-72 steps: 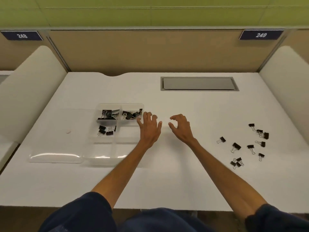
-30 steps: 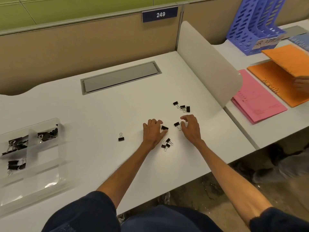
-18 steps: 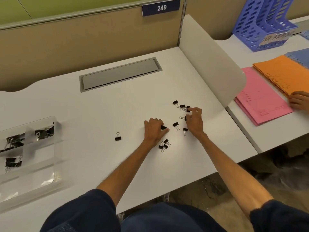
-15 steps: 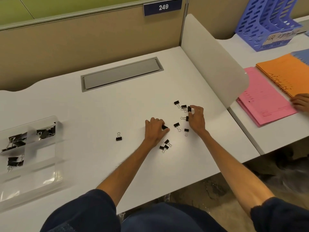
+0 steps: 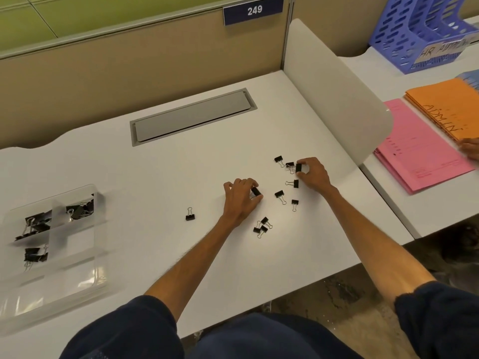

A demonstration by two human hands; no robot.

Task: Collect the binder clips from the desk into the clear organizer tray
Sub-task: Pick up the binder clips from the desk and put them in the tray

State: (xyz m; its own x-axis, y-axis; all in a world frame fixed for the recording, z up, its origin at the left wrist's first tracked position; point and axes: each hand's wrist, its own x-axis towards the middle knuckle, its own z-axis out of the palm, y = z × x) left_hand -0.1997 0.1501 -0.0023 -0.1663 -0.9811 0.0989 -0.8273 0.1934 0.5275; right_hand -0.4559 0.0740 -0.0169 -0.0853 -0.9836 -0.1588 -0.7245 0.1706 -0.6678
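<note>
- Far left, well apart from both hands: clear organizer tray (image 5: 77,244), with black clips already in three compartments.
- Lone binder clip (image 5: 190,215) lies on the desk (image 5: 181,177), left of the left hand, untouched.
- Left hand (image 5: 241,200): thumb and fingers pinch one binder clip (image 5: 256,191).
- Loose clips (image 5: 280,195) are scattered between the hands.
- Right hand (image 5: 312,174): pinches another clip (image 5: 298,167).
- Step: pickup. Next, probably: lift both, carry left to the tray, release over a compartment.
</note>
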